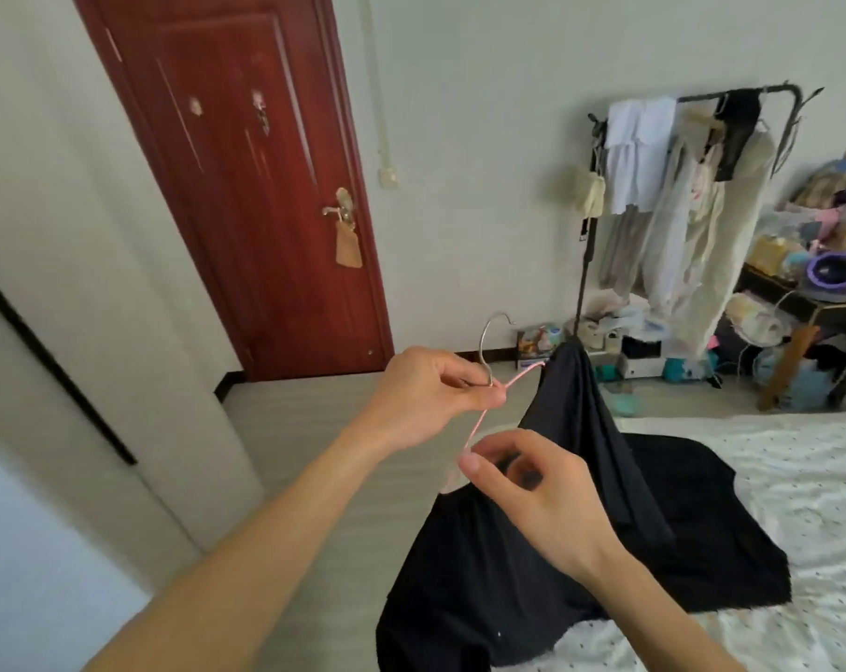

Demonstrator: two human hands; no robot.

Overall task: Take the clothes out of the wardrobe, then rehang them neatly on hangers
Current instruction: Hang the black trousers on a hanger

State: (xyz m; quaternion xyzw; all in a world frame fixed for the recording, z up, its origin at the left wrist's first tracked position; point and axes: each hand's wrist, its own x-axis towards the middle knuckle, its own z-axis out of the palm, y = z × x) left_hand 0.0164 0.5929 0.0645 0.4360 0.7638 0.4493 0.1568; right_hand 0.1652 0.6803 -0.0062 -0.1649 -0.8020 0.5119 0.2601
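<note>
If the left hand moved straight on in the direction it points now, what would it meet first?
The left hand points right and away, along the pink hanger it pinches. It would probably first meet the black garment raised over the hanger's far end, though depth is unclear.

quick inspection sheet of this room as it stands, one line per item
surface: bed with dotted white sheet; black garment partly spread on it
job's things: pink hanger with metal hook; garment hangs from its far end
clutter: side table piled with items; boxes and bags on floor
grips: left hand pinches hanger below hook; right hand curled at garment's top, hold unclear
cables: pale conduit down wall
surroundings: closed red door; clothes rack hung with pale clothes
</note>
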